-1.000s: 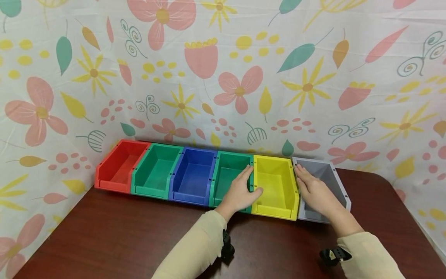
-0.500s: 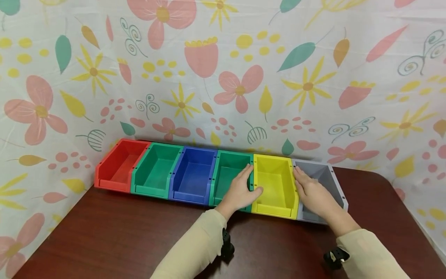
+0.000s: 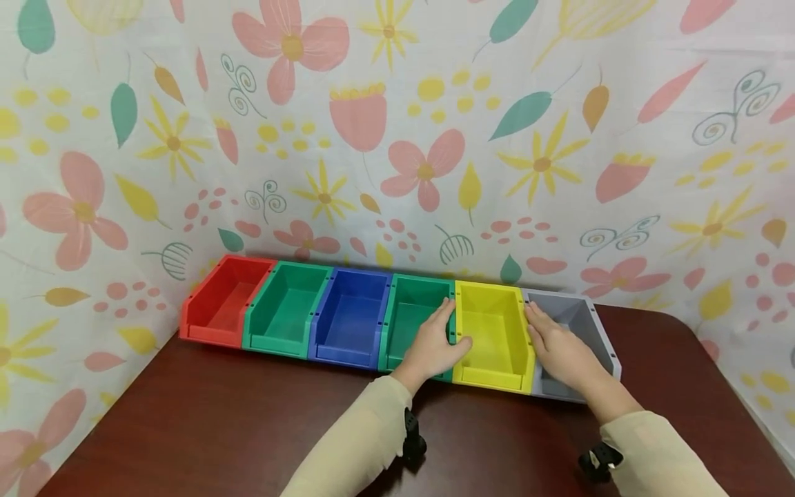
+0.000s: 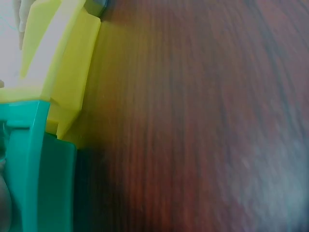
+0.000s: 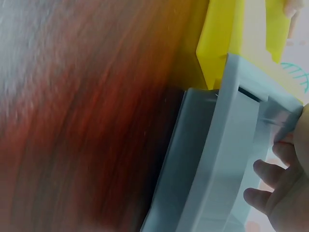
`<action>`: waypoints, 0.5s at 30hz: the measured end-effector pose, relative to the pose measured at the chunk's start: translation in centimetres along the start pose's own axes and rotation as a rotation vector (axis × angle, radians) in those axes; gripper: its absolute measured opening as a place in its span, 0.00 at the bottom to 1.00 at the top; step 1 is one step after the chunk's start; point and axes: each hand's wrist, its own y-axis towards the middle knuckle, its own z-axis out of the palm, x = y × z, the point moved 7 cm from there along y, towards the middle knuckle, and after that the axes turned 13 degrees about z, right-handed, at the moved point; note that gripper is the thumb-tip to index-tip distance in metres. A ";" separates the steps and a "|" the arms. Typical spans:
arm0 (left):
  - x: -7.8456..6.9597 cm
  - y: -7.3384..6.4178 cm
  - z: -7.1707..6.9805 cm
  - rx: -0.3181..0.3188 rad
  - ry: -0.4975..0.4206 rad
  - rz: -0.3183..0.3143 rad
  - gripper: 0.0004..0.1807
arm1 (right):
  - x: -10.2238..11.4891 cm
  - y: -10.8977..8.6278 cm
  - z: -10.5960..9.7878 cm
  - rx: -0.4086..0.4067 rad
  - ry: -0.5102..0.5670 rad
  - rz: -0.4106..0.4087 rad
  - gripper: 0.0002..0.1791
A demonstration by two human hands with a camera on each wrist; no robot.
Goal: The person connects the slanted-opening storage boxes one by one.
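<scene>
A row of plastic bins stands on the table, their side walls together. My left hand is over the right-hand green bin, its fingers extended along the wall shared with the yellow bin. The left thumb reaches across that wall over the yellow bin. At the row's right end, my right hand lies over the grey bin, straight fingers at the wall beside the yellow bin. In the right wrist view, the right fingers dip inside the grey bin. All these bins look empty.
Further left in the row are a blue bin, another green bin and a red bin. A floral cloth hangs right behind them. The brown table extends in front, its rounded corner at the right.
The grey bin has slid left with my right hand, and the gap between it and the yellow bin has closed. My left hand keeps its place. The head view has shifted slightly.
</scene>
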 end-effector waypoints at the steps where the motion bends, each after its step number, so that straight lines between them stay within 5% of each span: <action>1: 0.0 0.1 0.4 0.002 0.000 -0.004 0.41 | -0.3 -0.1 0.0 0.007 -0.006 0.003 0.30; 10: -0.8 1.5 2.7 0.047 -0.029 -0.020 0.43 | -2.9 0.0 -0.7 0.024 -0.050 0.047 0.30; 15: -1.7 1.8 0.7 0.118 0.193 0.012 0.46 | -1.9 0.2 -1.4 -0.064 -0.061 0.056 0.35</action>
